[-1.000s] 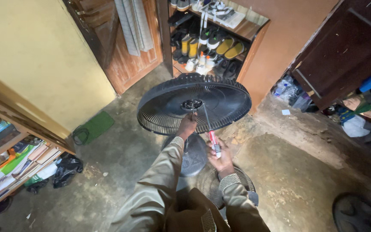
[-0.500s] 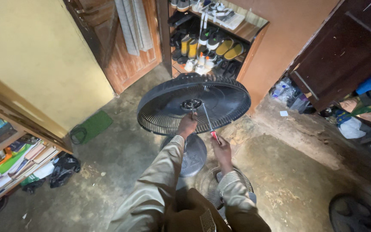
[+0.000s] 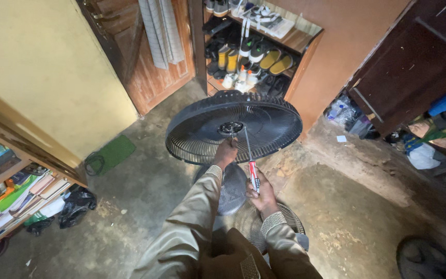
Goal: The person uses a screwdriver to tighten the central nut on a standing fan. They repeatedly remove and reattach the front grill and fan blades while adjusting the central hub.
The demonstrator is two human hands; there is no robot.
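The left hand (image 3: 226, 153) grips the black fan grille (image 3: 234, 127) near its hub, holding it up over the floor. The right hand (image 3: 262, 192) is clenched on a red-handled screwdriver (image 3: 251, 160), tip at the hub. The grille looks light, springy and thin-wired, best held by the rim or hub.

shoe rack (image 3: 264, 54) (crowded), green mat (image 3: 113, 152), bookshelf (image 3: 6, 181)

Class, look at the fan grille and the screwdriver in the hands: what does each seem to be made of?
Fan grille: probably black-coated metal wire, judging by thin, evenly spaced ribs, though plastic is possible. Screwdriver: bright, slim shaft looks like bare steel; the red-and-white handle looks like moulded plastic.
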